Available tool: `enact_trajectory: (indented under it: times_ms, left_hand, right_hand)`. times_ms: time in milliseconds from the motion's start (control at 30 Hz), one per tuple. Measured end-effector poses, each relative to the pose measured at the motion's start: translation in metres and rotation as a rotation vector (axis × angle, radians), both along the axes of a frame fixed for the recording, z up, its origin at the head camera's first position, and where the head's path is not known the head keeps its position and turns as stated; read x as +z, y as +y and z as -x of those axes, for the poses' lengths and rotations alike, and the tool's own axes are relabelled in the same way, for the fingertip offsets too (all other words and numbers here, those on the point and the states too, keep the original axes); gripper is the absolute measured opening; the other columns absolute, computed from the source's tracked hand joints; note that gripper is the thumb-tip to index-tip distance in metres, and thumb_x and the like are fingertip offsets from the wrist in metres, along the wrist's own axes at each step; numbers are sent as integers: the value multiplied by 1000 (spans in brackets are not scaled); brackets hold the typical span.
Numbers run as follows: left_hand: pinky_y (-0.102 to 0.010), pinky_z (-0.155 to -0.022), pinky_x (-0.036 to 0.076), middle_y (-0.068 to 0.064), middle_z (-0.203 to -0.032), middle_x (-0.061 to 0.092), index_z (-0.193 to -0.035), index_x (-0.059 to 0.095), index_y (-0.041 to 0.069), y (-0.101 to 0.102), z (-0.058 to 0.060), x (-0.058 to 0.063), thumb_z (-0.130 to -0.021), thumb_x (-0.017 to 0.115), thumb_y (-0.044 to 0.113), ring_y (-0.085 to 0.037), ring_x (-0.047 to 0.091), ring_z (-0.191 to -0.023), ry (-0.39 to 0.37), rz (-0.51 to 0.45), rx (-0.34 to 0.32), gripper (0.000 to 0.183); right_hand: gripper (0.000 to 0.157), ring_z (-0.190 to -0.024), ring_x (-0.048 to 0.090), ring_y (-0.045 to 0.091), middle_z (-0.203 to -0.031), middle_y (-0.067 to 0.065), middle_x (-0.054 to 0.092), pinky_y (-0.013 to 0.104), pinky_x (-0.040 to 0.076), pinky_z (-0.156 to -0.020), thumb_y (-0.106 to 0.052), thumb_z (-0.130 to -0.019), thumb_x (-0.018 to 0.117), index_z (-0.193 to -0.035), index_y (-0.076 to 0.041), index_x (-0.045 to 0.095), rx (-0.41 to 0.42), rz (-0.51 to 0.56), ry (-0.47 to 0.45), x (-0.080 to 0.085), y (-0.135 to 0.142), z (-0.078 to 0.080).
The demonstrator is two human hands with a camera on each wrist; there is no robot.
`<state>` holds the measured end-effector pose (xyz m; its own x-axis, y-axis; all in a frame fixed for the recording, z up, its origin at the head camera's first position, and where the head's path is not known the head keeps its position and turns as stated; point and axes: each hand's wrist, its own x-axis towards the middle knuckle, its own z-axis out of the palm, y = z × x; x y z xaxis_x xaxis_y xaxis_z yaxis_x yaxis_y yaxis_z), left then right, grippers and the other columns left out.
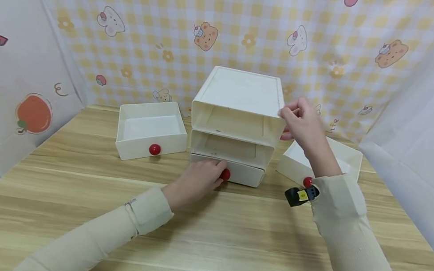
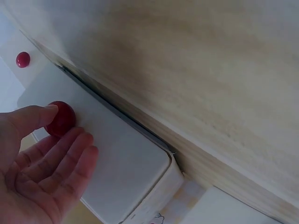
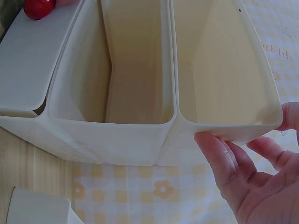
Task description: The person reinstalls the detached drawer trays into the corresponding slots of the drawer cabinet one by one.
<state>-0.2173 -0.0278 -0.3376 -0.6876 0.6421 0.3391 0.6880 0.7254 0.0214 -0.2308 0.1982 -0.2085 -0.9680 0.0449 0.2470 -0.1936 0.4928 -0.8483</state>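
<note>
My left hand (image 1: 198, 176) pinches the red knob (image 1: 226, 175); my right hand (image 1: 303, 120) pinches the edge of the white box (image 1: 242, 91).
The knob is on the bottom drawer (image 1: 242, 174), which sits in the lowest slot, its long front going side to side. My left hand is nearer, right at the knob; my right is up high at the box's right corner. My left hand hides some of the drawer's front, I can't see inside it, and my right arm covers part of the loose drawer (image 1: 291, 168) on the right.
</note>
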Motion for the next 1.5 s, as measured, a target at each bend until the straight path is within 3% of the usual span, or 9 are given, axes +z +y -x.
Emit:
enact_trajectory:
  times_ms: [300,633,1067,1367,1500]
  left_hand:
    - [-29,-54,53,-2,-76,62,-94,54,8,1,1,-1,-87,65,17,-17,59,-68,14,-11,1,16]
    - [-29,-60,56,-3,-90,63,-99,56,8,4,2,-3,-84,67,19,-18,61,-78,80,7,31,22]
    - [-28,-55,55,-2,-80,62,-90,57,6,7,2,-3,-85,65,16,-16,61,-70,97,5,32,14]
    - [-28,-54,55,-2,-83,64,-93,58,7,9,3,-5,-85,66,18,-16,62,-70,117,40,63,15]
    - [-28,-54,55,-2,-85,65,-95,59,8,10,3,-5,-85,67,20,-17,63,-71,132,53,76,17]
  right_hand:
    - [16,-61,52,15,-83,6,48,23,56,-55,-21,-90,48,-97,-7,46,-2,1,-11,1,-1,0]
    - [16,-62,52,14,-83,7,47,22,56,-54,-20,-91,48,-98,-6,46,-7,-12,-10,0,-2,0]
    - [18,-64,59,18,-86,10,48,23,57,-54,-21,-91,48,-100,-4,45,-12,-9,-3,-1,-3,1]
    - [23,-64,63,21,-98,17,51,24,58,-59,-23,-94,48,-105,-4,43,-2,-12,-31,-1,-3,1]
    - [21,-63,59,20,-94,15,50,24,58,-57,-22,-93,47,-103,-5,43,-2,-12,-36,-1,-3,2]
